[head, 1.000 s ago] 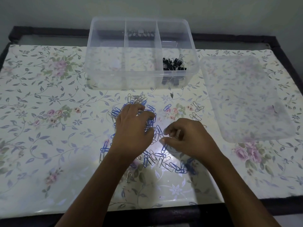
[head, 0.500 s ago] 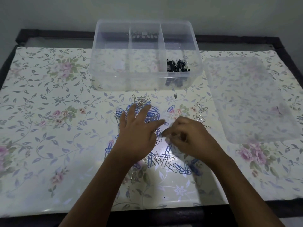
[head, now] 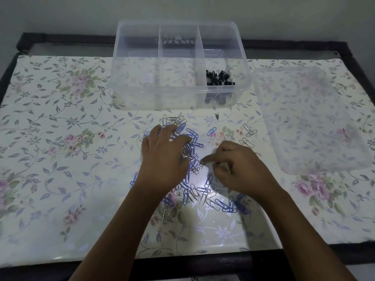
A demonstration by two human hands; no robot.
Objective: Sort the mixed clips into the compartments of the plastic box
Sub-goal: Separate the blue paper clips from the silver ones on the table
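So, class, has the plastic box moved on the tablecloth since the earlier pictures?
No. The plastic box keeps the same narrow gap to the lid on its right; only the camera shifted.

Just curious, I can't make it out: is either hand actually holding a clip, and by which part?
Cannot tell. The left hand rests on the paper clips; the right hand curls at the pile's edge, no pinched clip visible.

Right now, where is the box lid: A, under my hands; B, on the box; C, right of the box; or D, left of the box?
C: the lid lies flat to the right of the open box.
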